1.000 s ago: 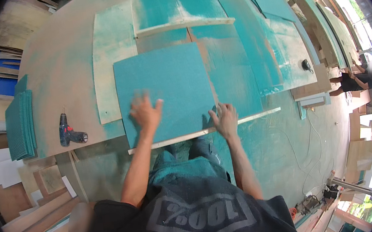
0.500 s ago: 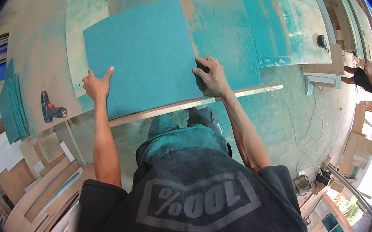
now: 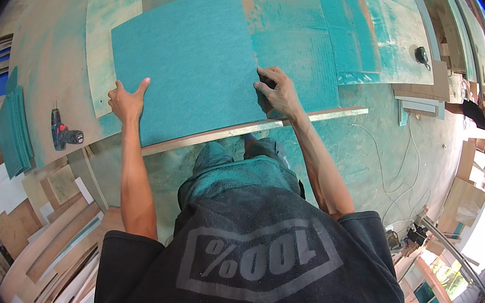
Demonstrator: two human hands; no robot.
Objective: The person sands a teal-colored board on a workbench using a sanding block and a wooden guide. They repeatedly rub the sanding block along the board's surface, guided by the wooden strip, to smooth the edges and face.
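Observation:
A large teal-painted board (image 3: 188,68) lies flat on the bench in front of me. Its near edge runs along a narrow wooden strip (image 3: 216,134). At the board's left edge, my left hand (image 3: 126,100) grips it, thumb on top and fingers over the side. My right hand (image 3: 279,91) closes on the right edge with curled fingers; a dark patch beneath them could be shadow or a small object, I cannot tell which.
A cordless drill (image 3: 63,131) lies left on the paint-stained bench top (image 3: 58,59), beside a stack of teal panels (image 3: 14,135). A black tape measure (image 3: 421,55) sits at the right. A cable (image 3: 383,165) trails over the floor, and wood offcuts (image 3: 56,250) are piled lower left.
The board sits slightly farther right and away from me in the view. Both hands keep their places at its sides, with the right fingers slightly shifted.

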